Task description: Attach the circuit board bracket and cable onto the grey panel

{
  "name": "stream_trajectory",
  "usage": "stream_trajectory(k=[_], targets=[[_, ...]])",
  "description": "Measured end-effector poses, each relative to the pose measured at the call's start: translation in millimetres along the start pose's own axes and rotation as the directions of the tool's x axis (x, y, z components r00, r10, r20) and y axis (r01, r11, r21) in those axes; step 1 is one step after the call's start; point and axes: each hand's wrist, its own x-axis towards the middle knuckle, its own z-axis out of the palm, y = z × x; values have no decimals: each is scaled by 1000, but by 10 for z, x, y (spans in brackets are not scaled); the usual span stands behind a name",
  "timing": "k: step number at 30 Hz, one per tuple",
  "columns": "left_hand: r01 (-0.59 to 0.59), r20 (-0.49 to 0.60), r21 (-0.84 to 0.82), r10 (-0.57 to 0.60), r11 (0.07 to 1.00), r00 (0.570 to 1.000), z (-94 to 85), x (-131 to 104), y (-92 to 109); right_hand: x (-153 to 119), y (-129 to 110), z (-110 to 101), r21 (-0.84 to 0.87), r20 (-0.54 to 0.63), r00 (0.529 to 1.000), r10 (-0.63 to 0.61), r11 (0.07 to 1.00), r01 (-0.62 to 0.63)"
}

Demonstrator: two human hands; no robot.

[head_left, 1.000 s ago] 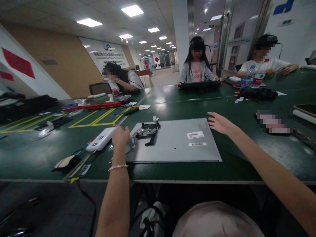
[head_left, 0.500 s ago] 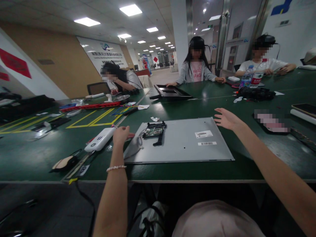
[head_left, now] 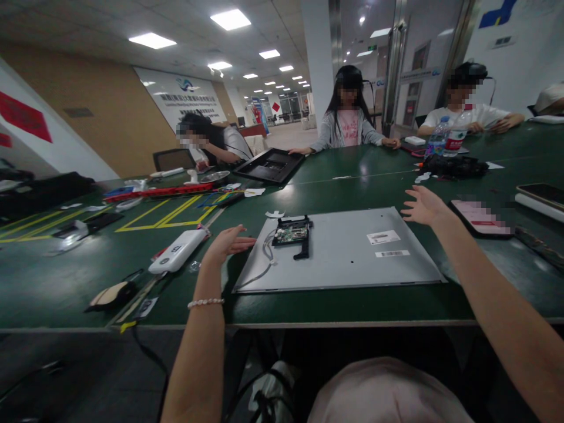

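A flat grey metal display panel (head_left: 339, 264) lies on the green table in front of me. On its upper left sits a green circuit board (head_left: 291, 234) in a black bracket, with a thin grey cable (head_left: 268, 252) running down to the panel's lower left corner. Beside the left edge is my left hand (head_left: 227, 244), fingers stretched out, palm facing the panel. My right hand (head_left: 423, 205) is at the upper right corner, fingers spread. Neither hand holds anything; whether the fingertips touch the panel edges I cannot tell.
Across the table a co-worker's hand rests on a black frame (head_left: 271, 165). A white power bank (head_left: 178, 251) and a computer mouse (head_left: 112, 292) lie left. To the right are a phone (head_left: 480, 217), a black bundle (head_left: 460, 166) and bottles (head_left: 457, 138). The table's front edge is near me.
The panel with its board has shifted right, and my right hand has moved right too. My left fingers show more openly. The co-worker's black frame has moved left and turned.
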Motion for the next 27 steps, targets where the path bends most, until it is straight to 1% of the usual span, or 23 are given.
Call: stream_trajectory(k=[5,11,14,18,22,27], targets=[[22,125,-48,-15,999,992,68,-67,79,11,-12,-21,-2,-80,997,-20,1000,20],[51,256,-88,-27,995,966,161,-152,154,-70,-54,3,-38,-187,980,-66,997,60],[42,303,-84,-15,996,953,181,-178,158,-63,-78,-12,-42,-229,971,-73,997,65],[-12,345,-93,44,996,938,199,-232,168,6,-85,-65,-48,-325,939,-116,993,106],[-51,380,-117,92,992,920,218,-287,192,61,-66,-129,-96,-324,938,-125,990,98],[-70,423,-94,104,993,900,230,-319,212,104,-7,-185,-271,-304,923,-236,950,154]])
